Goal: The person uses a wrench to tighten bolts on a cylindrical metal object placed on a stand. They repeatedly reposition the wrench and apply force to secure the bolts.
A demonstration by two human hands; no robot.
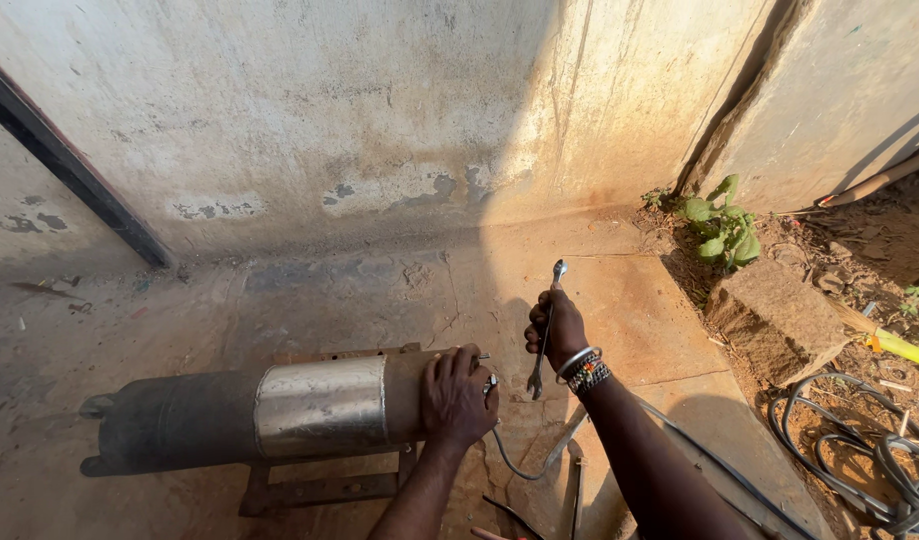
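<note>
On concrete floor (620, 300): left hand (458, 395) grips cylinder (280, 410); right hand (558, 330) clenches spanner (545, 335).

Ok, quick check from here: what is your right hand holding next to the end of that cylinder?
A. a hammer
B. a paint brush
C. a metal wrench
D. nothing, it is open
C: the right hand is closed around the shaft of a metal wrench held upright, its ring end above the fist, while the left hand rests on the end of the cylinder.
</note>
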